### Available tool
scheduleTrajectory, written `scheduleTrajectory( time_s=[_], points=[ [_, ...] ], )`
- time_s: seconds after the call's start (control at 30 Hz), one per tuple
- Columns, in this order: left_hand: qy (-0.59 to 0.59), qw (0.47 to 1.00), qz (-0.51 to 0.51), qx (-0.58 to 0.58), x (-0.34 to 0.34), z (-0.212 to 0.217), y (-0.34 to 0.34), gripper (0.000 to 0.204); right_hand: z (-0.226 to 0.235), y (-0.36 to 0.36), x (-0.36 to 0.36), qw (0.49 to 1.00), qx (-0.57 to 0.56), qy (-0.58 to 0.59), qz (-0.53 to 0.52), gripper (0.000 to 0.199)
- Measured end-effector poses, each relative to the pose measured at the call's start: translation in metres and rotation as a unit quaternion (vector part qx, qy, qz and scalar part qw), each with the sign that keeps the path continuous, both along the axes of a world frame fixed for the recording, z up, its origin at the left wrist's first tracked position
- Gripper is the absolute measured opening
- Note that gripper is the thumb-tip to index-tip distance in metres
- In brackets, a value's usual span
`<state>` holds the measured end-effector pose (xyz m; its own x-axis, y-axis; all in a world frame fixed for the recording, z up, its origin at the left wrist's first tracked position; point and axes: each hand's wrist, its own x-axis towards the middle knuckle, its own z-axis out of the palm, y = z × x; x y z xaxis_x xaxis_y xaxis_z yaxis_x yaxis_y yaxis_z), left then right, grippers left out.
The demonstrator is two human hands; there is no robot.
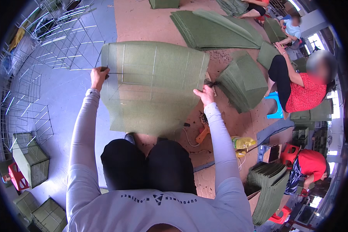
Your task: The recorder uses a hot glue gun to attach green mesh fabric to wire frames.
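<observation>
Here, a green fabric cover [152, 87] is stretched over a wire frame and held up in front of the seated person, above their knees. The left hand [99, 76] is closed on the cover's upper left edge. The right hand [204, 94] grips its right edge, lower down. White wires show through the thin cloth as a grid. Below it, on the brown floor [143, 23], lie an orange tool [202, 134] and a yellow bottle [243, 143]. Stacks of green covers [216, 29] lie beyond and to the right. Bare wire frames [62, 34] stand on the left, on grey floor. At right, a person in red [303, 91] sits on a blue stool [276, 106] among more stacks.
</observation>
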<state>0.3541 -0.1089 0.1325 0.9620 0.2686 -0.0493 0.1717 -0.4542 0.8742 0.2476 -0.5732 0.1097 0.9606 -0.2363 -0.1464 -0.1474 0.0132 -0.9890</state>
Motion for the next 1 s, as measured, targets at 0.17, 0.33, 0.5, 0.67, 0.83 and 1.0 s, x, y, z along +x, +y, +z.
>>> scheduleTrajectory(
  time_s=[0.17,0.33,0.5,0.67,0.83,1.0],
  points=[
    [0.012,1.0,-0.006,-0.012,0.017,0.001,-0.002,0.018,-0.033,0.0,-0.021,0.999,-0.005,0.038,0.011,0.029],
    [0.01,1.0,-0.018,-0.024,0.024,0.004,-0.008,0.019,-0.045,-0.009,-0.015,0.998,-0.061,0.009,-0.008,0.021],
    [-0.004,0.998,-0.002,-0.06,0.02,0.001,-0.014,0.02,-0.042,-0.013,-0.008,0.99,-0.137,0.023,-0.032,0.013],
    [-0.042,0.999,-0.03,-0.018,-0.001,-0.024,0.003,0.024,-0.041,-0.009,-0.022,0.974,-0.226,0.02,-0.021,0.015],
    [-0.013,0.991,-0.02,-0.13,-0.027,-0.029,0.002,0.019,-0.061,-0.018,-0.019,0.993,-0.112,-0.004,-0.032,0.014],
    [0.008,0.992,0.004,-0.129,-0.05,-0.048,0.018,0.016,-0.067,-0.01,-0.007,0.996,-0.085,0.004,-0.026,0.015]
  ],
)
